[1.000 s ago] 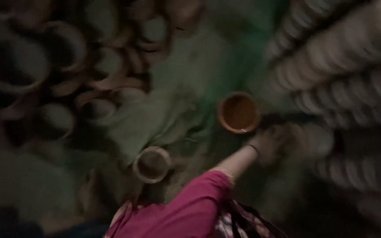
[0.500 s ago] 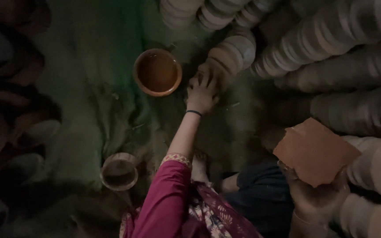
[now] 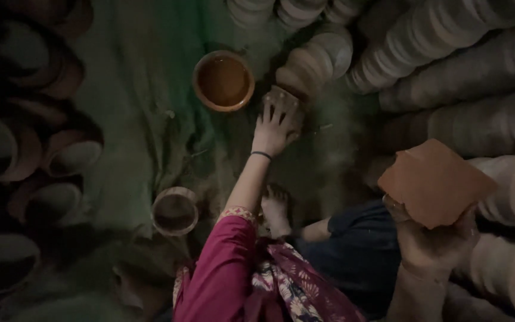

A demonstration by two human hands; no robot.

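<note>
My left hand (image 3: 272,128), on a pink-sleeved arm, reaches forward and grips a round clay dish (image 3: 285,100) at the near end of a leaning row of such dishes (image 3: 320,56). An orange bowl of brown liquid (image 3: 223,80) stands just left of that hand. At the lower right, my right hand (image 3: 430,241) holds up a flat reddish clay slab (image 3: 436,182). My bare foot (image 3: 276,209) rests on the ground between the two arms.
Long rows of stacked pale clay dishes (image 3: 448,42) fill the right side and the top. Dark clay bowls (image 3: 61,155) lie piled on the left. A small clay cup (image 3: 175,210) sits on the green cloth (image 3: 132,89) near my left elbow.
The view swung right, bringing my right hand with the slab into sight. My left hand moved from the far stack to the dish row and now has its fingers over the nearest dish.
</note>
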